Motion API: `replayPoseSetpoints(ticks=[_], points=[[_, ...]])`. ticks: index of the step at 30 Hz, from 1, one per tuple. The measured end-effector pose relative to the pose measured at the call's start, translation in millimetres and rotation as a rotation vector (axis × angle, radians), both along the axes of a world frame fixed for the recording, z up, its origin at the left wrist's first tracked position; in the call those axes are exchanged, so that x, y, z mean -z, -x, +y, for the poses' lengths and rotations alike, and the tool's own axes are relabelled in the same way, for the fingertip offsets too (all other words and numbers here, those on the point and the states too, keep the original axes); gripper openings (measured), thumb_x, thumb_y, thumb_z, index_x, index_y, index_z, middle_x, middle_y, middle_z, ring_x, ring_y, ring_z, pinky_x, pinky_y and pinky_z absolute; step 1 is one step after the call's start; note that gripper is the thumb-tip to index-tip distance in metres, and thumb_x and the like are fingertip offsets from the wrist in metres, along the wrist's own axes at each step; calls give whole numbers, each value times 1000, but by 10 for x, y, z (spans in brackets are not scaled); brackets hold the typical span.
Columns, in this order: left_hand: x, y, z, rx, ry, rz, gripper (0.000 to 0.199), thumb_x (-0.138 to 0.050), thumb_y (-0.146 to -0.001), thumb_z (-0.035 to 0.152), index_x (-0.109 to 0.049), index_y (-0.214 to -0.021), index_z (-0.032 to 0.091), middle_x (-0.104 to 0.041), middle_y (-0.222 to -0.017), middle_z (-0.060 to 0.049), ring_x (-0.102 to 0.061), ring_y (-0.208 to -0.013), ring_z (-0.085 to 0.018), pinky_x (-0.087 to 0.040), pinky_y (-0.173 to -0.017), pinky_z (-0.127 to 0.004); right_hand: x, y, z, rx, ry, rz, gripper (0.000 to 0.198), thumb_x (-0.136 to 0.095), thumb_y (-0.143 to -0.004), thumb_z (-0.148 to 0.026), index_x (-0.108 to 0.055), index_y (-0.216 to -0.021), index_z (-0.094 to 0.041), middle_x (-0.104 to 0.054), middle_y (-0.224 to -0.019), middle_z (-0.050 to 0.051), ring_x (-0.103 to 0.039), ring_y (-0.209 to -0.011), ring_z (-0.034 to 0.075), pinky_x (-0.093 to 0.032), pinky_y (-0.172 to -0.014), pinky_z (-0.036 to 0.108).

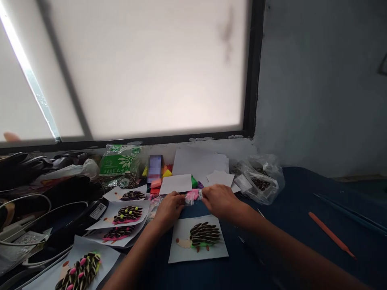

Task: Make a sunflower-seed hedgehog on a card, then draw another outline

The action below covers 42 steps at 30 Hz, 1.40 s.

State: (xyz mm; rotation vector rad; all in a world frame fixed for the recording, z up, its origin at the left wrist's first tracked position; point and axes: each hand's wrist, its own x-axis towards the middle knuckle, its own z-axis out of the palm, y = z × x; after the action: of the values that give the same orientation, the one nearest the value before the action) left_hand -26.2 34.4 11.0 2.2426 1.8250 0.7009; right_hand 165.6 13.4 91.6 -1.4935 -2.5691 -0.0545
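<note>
A small clear plastic packet of pink clay [191, 195] lies between my two hands at the far side of the blue table. My left hand [169, 208] is closed at the packet's left end, its fingertips pinching the plastic. At the right end, my right hand [220, 201] has its fingers curled in against the packet; their tips are partly hidden. Nearer to me lies a white card with a hedgehog picture [198, 238], made of striped sunflower seeds for spines, a beige clay snout, a green strip and brown feet.
Several finished hedgehog cards [121, 215] overlap on the left beside cables [45, 225]. Behind stand a green seed bag [119, 165], a phone [155, 168] and white paper [199, 161]. To the right are a clear bag of seeds [260, 181] and an orange clay tool [329, 233].
</note>
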Motion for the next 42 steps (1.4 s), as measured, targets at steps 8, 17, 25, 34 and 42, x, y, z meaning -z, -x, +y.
replayPoseSetpoints(ticks=[8, 17, 25, 34, 42], points=[[-88, 3, 47, -25, -67, -359, 21, -44, -87, 25, -62, -77, 18, -65, -93, -9, -60, -92, -25, -43, -87, -40, 139, -102, 162, 17, 96, 240, 20, -53, -86, -18, -70, -77, -14, -70, -77, 10, -64, -74, 21, -38, -62, 27], [-394, -174, -98, 235, 223, -904, 45, -56, -76, 61, -57, -90, 18, -65, -80, -4, -65, -76, -20, -57, -70, -37, 194, -129, 302, -111, 341, 740, 36, -45, -94, -36, -59, -117, -11, -69, -107, 13, -67, -84, 17, -49, -63, 23], [-414, -166, -189, 420, 463, -1098, 41, -74, -74, 47, -65, -100, 16, -72, -97, -7, -66, -92, -21, -51, -87, -35, 282, -152, 277, -145, 411, 949, 25, -53, -86, -33, -64, -74, -14, -67, -72, 3, -60, -57, 10, -43, -50, 19], [-268, -54, -23, 27, 152, -776, 36, -57, -81, 46, -67, -90, 12, -73, -79, -9, -68, -58, -18, -56, -57, -31, 246, -125, 245, -12, 423, 898, 21, -45, -91, -23, -62, -84, -13, -71, -81, 7, -60, -56, 9, -43, -47, 17], [-237, 180, -5, -168, -125, -256, 29, -44, -81, 14, -71, -93, 17, -65, -120, -13, -58, -112, -30, -44, -93, -39, 346, -193, 299, 52, 267, 617, 21, -49, -87, -18, -69, -82, -12, -72, -80, 7, -64, -68, 15, -44, -60, 22]])
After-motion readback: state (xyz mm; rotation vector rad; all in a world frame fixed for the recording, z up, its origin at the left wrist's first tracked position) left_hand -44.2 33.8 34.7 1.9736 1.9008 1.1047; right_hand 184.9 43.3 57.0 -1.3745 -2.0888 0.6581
